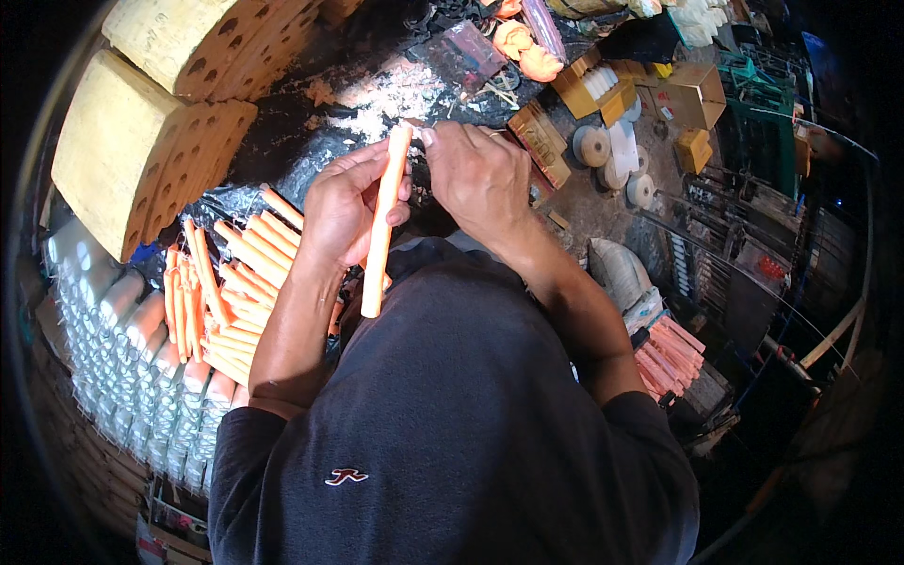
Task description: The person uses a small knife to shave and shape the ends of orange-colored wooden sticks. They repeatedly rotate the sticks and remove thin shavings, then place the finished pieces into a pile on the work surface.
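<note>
My left hand (357, 205) is wrapped around an orange wax candle (385, 233), which slants across its fingers with the lower end near my dark shirt. At the candle's upper end is my right hand (480, 173), its fingers curled and the thumb bent close to the tip. Something small and thin shows between that thumb and the tip; it is too small to name. Beside my left forearm lies a loose pile of orange candles (258, 254), several with wicks showing. Pale shavings (395, 95) are scattered over a black plastic sheet (282, 155) beyond my hands.
Large yellow blocks with holes (116, 141) stand at upper left, above rows of glossy cylinders (127, 353). Orange flower-shaped pieces (526, 53) lie at the top. To the right are cardboard boxes (688, 95), white spools (592, 146), a sack (614, 265) and pink candles (667, 357).
</note>
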`<action>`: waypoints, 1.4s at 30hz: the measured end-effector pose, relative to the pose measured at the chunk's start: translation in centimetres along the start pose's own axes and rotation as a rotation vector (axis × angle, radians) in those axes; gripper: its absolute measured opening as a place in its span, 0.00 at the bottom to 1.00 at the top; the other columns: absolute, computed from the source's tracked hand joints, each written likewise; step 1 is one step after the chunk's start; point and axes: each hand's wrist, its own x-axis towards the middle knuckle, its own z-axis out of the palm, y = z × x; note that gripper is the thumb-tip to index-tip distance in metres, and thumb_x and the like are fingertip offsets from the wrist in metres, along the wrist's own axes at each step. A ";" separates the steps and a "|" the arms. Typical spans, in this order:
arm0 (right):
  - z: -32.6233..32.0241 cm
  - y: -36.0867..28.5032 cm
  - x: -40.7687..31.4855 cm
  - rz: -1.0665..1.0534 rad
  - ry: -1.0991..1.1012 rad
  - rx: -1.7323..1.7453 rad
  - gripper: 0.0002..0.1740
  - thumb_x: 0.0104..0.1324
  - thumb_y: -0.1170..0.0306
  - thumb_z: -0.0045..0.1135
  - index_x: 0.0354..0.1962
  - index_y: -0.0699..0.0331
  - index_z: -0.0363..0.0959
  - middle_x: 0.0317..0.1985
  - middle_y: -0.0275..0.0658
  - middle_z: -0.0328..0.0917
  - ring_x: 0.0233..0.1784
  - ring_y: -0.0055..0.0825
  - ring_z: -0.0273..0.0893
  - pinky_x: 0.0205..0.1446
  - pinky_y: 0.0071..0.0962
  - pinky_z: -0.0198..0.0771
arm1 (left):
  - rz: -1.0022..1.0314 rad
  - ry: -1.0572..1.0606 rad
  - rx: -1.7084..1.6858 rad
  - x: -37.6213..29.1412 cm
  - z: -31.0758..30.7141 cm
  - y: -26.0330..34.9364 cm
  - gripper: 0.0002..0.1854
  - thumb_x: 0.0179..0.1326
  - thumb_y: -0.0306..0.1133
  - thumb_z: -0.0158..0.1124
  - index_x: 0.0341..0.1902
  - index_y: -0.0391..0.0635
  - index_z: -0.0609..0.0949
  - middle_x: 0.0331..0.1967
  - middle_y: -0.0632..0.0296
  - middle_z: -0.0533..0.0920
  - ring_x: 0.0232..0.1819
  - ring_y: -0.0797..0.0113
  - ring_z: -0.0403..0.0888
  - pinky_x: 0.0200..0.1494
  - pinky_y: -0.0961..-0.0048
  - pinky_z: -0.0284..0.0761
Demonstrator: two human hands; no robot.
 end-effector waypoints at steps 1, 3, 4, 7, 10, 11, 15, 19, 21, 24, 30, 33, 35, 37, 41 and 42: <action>-0.3 -0.1 0.0 -0.008 -0.020 0.039 0.10 0.69 0.69 0.62 0.30 0.60 0.72 0.23 0.41 0.78 0.27 0.41 0.82 0.29 0.41 0.78 | -0.001 -0.002 -0.004 0.0 -0.1 0.0 0.16 0.80 0.27 0.49 0.60 0.29 0.79 0.38 0.55 0.82 0.34 0.68 0.79 0.27 0.73 0.73; -1.5 -0.8 -0.1 -0.022 -0.058 0.114 0.10 0.70 0.69 0.62 0.30 0.60 0.72 0.23 0.41 0.78 0.26 0.41 0.83 0.29 0.41 0.78 | -0.004 -0.007 -0.010 0.0 -0.2 -0.1 0.16 0.80 0.27 0.49 0.61 0.29 0.79 0.38 0.55 0.82 0.34 0.68 0.79 0.27 0.73 0.74; -1.8 -1.4 -0.3 -0.049 -0.060 0.117 0.10 0.70 0.69 0.62 0.29 0.60 0.71 0.23 0.41 0.78 0.26 0.40 0.83 0.29 0.41 0.78 | -0.003 -0.004 -0.003 -0.1 -0.1 -0.1 0.16 0.80 0.27 0.50 0.61 0.28 0.79 0.38 0.55 0.82 0.34 0.68 0.78 0.27 0.73 0.74; -1.0 -1.1 -0.5 -0.087 -0.049 0.070 0.09 0.70 0.69 0.62 0.30 0.59 0.72 0.24 0.40 0.78 0.27 0.39 0.83 0.29 0.41 0.79 | -0.005 -0.013 -0.005 -0.2 0.1 0.0 0.17 0.79 0.27 0.50 0.62 0.28 0.79 0.38 0.55 0.81 0.34 0.68 0.78 0.27 0.72 0.74; -1.1 -0.9 0.0 0.097 -0.072 0.074 0.08 0.72 0.68 0.60 0.34 0.62 0.77 0.24 0.44 0.80 0.26 0.45 0.83 0.31 0.44 0.78 | -0.011 -0.029 -0.032 0.1 -0.2 0.0 0.17 0.79 0.26 0.50 0.62 0.27 0.78 0.38 0.54 0.81 0.34 0.67 0.78 0.27 0.72 0.74; -1.3 -1.0 0.1 0.167 -0.072 0.129 0.08 0.73 0.67 0.59 0.35 0.62 0.78 0.23 0.46 0.80 0.26 0.47 0.83 0.31 0.45 0.78 | -0.010 -0.022 -0.028 0.1 -0.1 -0.1 0.17 0.79 0.26 0.50 0.62 0.27 0.78 0.38 0.54 0.81 0.34 0.67 0.78 0.27 0.72 0.74; -2.3 -1.6 0.1 0.416 -0.299 0.527 0.16 0.78 0.63 0.54 0.34 0.65 0.79 0.23 0.52 0.80 0.28 0.56 0.82 0.34 0.51 0.76 | -0.006 -0.070 -0.033 -0.1 -0.4 -0.3 0.18 0.80 0.28 0.48 0.61 0.26 0.77 0.42 0.50 0.82 0.36 0.66 0.79 0.24 0.76 0.76; -2.0 -1.4 0.1 0.414 -0.319 0.522 0.18 0.79 0.61 0.53 0.34 0.65 0.80 0.24 0.51 0.82 0.29 0.56 0.83 0.35 0.50 0.76 | -0.008 -0.073 -0.035 -0.2 -0.3 -0.3 0.17 0.79 0.28 0.50 0.60 0.26 0.78 0.40 0.51 0.82 0.35 0.66 0.79 0.24 0.75 0.76; -2.4 -1.8 0.4 0.414 -0.330 0.538 0.18 0.79 0.61 0.53 0.34 0.65 0.81 0.24 0.51 0.82 0.30 0.55 0.84 0.35 0.50 0.77 | -0.011 -0.078 -0.039 -0.1 -0.5 -0.4 0.17 0.79 0.26 0.52 0.62 0.26 0.78 0.37 0.53 0.82 0.35 0.67 0.80 0.26 0.71 0.75; -2.5 -2.1 0.3 0.438 -0.358 0.546 0.18 0.79 0.60 0.53 0.34 0.65 0.81 0.25 0.50 0.83 0.30 0.55 0.84 0.35 0.48 0.78 | -0.013 -0.071 -0.029 -0.3 -0.6 -0.5 0.17 0.79 0.26 0.52 0.63 0.26 0.77 0.37 0.53 0.83 0.35 0.68 0.81 0.26 0.72 0.75; -1.9 -1.5 -0.4 0.289 -0.370 0.530 0.17 0.78 0.62 0.54 0.35 0.66 0.81 0.23 0.52 0.81 0.28 0.56 0.83 0.34 0.50 0.76 | 0.007 0.006 0.012 -0.7 -0.2 -0.4 0.20 0.78 0.26 0.49 0.65 0.26 0.77 0.39 0.50 0.83 0.35 0.67 0.81 0.23 0.75 0.76; -2.2 -0.9 -0.4 0.301 -0.451 0.632 0.15 0.80 0.65 0.54 0.47 0.70 0.83 0.33 0.51 0.86 0.34 0.43 0.88 0.40 0.35 0.79 | 0.016 -0.024 -0.011 -0.6 -1.0 -0.5 0.20 0.78 0.26 0.48 0.65 0.27 0.78 0.40 0.50 0.84 0.35 0.67 0.81 0.23 0.75 0.76; -2.2 -0.9 -0.3 0.288 -0.309 0.559 0.14 0.79 0.66 0.56 0.47 0.69 0.83 0.32 0.49 0.86 0.33 0.43 0.87 0.39 0.36 0.79 | 0.021 -0.004 -0.007 -0.7 -0.9 -0.3 0.20 0.78 0.26 0.49 0.65 0.27 0.78 0.40 0.50 0.84 0.36 0.67 0.81 0.24 0.75 0.76; -2.1 -1.1 -0.2 0.165 -0.197 0.425 0.12 0.77 0.67 0.57 0.47 0.68 0.82 0.31 0.48 0.84 0.32 0.43 0.85 0.38 0.38 0.79 | 0.021 0.008 -0.007 -1.0 -0.6 -0.3 0.20 0.78 0.26 0.49 0.65 0.27 0.78 0.40 0.50 0.83 0.37 0.66 0.80 0.24 0.75 0.76; -0.7 -1.3 -0.4 -0.088 -0.026 0.136 0.05 0.73 0.71 0.61 0.42 0.63 0.81 0.27 0.43 0.78 0.29 0.43 0.80 0.34 0.41 0.76 | 0.023 -0.010 -0.011 -1.1 -0.4 -0.1 0.19 0.78 0.26 0.49 0.64 0.27 0.78 0.39 0.51 0.81 0.38 0.66 0.80 0.24 0.76 0.76; -0.5 -0.9 -0.2 -0.066 -0.034 0.072 0.05 0.73 0.71 0.61 0.42 0.63 0.81 0.27 0.43 0.78 0.29 0.43 0.80 0.34 0.41 0.76 | 0.028 -0.015 -0.014 -1.2 -0.6 -0.1 0.19 0.78 0.26 0.49 0.64 0.27 0.78 0.38 0.51 0.81 0.38 0.66 0.79 0.24 0.76 0.76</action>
